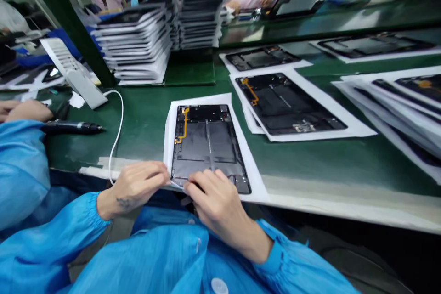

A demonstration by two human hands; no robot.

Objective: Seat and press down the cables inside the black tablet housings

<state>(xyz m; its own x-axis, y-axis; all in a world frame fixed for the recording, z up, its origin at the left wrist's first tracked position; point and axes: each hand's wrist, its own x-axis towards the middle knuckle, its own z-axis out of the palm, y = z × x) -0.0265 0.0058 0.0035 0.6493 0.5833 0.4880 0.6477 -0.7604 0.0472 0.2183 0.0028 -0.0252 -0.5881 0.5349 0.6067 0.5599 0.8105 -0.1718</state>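
In front of me a black tablet housing (206, 147) lies open-side up on a white paper sheet (254, 181), an orange flex cable (185, 126) along its left side. My left hand (136, 187) is closed in a pinch by the housing's lower left corner; whatever its fingertips hold is too small to make out. Curled over the bottom edge is my right hand (215, 200), thumb and fingers drawn together near the same corner. Between the two hands a thin pale sliver (176, 184) shows, perhaps the paper's edge. The right fingertips are partly hidden.
Right of me, more housings (292, 101) lie on paper, beside a layered pile (396, 110). Tall stacks (138, 46) stand at the back left. A white device (76, 73) trails a cable (120, 124). A neighbour's sleeve (20, 165) and a pen-shaped screwdriver (74, 127) are at left.
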